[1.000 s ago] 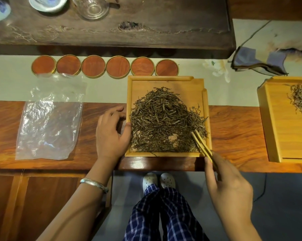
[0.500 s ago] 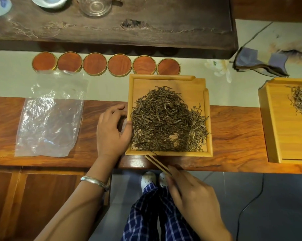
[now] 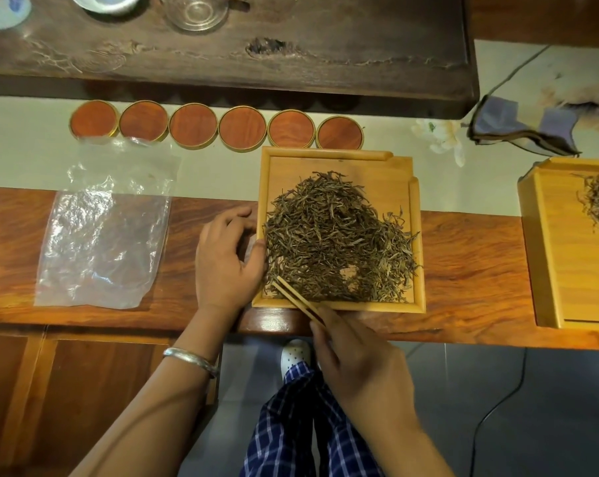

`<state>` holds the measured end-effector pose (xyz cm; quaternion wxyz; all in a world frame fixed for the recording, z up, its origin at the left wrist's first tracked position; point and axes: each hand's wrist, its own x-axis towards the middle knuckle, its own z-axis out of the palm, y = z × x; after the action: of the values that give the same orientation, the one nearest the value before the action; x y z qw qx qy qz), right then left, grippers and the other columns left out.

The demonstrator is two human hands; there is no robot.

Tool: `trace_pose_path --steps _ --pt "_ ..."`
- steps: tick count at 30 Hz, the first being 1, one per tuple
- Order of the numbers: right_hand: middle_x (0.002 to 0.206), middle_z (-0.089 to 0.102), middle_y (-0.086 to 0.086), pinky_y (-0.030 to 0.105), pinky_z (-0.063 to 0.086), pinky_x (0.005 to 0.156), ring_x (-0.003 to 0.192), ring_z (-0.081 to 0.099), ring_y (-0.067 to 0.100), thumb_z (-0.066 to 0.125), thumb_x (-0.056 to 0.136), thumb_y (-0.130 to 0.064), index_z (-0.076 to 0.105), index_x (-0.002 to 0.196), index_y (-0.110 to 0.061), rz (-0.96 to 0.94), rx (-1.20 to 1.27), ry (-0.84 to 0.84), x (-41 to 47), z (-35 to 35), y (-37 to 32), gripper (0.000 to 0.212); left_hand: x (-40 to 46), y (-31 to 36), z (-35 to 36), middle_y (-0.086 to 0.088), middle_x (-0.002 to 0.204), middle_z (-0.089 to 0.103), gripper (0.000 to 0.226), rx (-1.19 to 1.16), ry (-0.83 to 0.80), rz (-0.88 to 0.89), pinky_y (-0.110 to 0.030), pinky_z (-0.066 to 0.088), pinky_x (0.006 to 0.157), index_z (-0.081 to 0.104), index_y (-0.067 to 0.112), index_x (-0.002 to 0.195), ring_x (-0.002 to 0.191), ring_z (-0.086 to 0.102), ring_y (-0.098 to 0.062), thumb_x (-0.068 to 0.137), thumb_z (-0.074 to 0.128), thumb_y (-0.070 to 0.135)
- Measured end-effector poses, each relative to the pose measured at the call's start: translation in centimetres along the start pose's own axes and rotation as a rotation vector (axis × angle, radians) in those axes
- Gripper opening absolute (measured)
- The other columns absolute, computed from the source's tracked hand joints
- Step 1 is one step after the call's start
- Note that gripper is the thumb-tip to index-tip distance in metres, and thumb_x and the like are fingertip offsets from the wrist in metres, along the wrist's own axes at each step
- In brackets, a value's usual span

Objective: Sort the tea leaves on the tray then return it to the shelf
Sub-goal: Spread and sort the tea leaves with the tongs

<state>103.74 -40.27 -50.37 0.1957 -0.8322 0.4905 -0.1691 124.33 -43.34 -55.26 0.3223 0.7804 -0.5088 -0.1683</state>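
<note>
In the middle of the frame I see the square pale wooden tray (image 3: 339,306) of dry brown tea leaves (image 3: 332,235). My right hand (image 3: 363,370) pinches thin bamboo tongs (image 3: 296,299), their tips just apart at the pile's lower left. My left hand (image 3: 222,259) is curled against the tray's left rim. I think the leaves are light and crumbly, so I'd lift the tray flat by both side rims.

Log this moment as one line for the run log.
step: sorting leaves | left hand: steadies tray | right hand: tweezers at leaves' near-left edge | shelf return: not yet

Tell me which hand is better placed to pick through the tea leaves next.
The right hand: it holds the chopsticks, tips already in the tea leaves. The left hand rests against the tray edge.
</note>
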Motion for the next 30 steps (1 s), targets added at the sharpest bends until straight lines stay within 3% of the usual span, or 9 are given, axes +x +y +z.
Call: trace_pose_path --steps 5,11,16,19,22,30 --pt "0.083 0.073 0.004 0.030 0.056 0.051 0.066 0.069 0.022 0.070 0.083 -0.020 0.073 0.101 -0.008 0.005 0.005 -0.032 0.6 0.9 -0.4 0.022 0.0 -0.2 0.1 -0.003 0.122 0.063 0.029 0.001 -0.006 -0.002 -0.024 0.033 0.088 0.066 0.012 0.098 0.107 0.052 -0.021 0.080 0.052 0.029" --pt "0.081 0.072 0.004 0.032 0.054 0.046 0.060 0.067 0.023 0.070 0.085 -0.019 0.072 0.103 -0.007 0.003 0.038 -0.019 0.6 0.6 0.3 0.022 0.0 -0.2 0.0 -0.002 0.122 0.063 0.028 -0.006 -0.002 -0.006 -0.025 0.034 0.087 0.065 0.013 0.099 0.107 0.050 -0.017 0.079 0.052 0.029" --pt "0.070 0.063 -0.003 0.025 0.047 0.038 0.046 0.050 0.008 0.062 0.090 -0.021 0.069 0.106 -0.010 0.068 0.131 0.064 3.6 -1.7 2.0 0.020 0.1 -0.2 0.1 -0.002 0.123 0.063 0.027 -0.005 0.000 -0.014 -0.026 0.035 0.088 0.066 0.013 0.100 0.108 0.050 -0.018 0.080 0.053 0.026" --pt "0.077 0.067 0.005 0.034 0.049 0.039 0.051 0.060 0.024 0.060 0.092 -0.024 0.068 0.108 -0.011 -0.022 -0.008 0.055 7.1 -3.3 3.3 0.021 0.1 0.0 0.0 -0.003 0.123 0.063 0.029 0.001 -0.008 -0.022 -0.026 0.034 0.090 0.067 0.012 0.104 0.109 0.051 -0.020 0.082 0.053 0.025" --pt "0.076 0.066 0.006 0.034 0.049 0.040 0.054 0.062 0.026 0.057 0.094 -0.026 0.067 0.108 -0.010 -0.159 -0.116 -0.044 9.4 -3.1 3.3 0.023 0.1 0.1 -0.1 -0.003 0.124 0.062 0.035 0.010 -0.018 -0.020 -0.026 0.034 0.090 0.067 0.011 0.107 0.110 0.051 -0.020 0.082 0.050 0.031" --pt "0.086 0.069 0.011 0.037 0.052 0.050 0.065 0.064 0.033 0.053 0.096 -0.025 0.066 0.109 -0.008 -0.099 -0.114 -0.005 12.7 -1.2 3.4 0.025 0.2 0.2 -0.1 -0.001 0.124 0.062 0.039 0.006 -0.021 -0.042 -0.030 0.038 0.091 0.066 0.013 0.108 0.111 0.051 -0.019 0.080 0.050 0.034"
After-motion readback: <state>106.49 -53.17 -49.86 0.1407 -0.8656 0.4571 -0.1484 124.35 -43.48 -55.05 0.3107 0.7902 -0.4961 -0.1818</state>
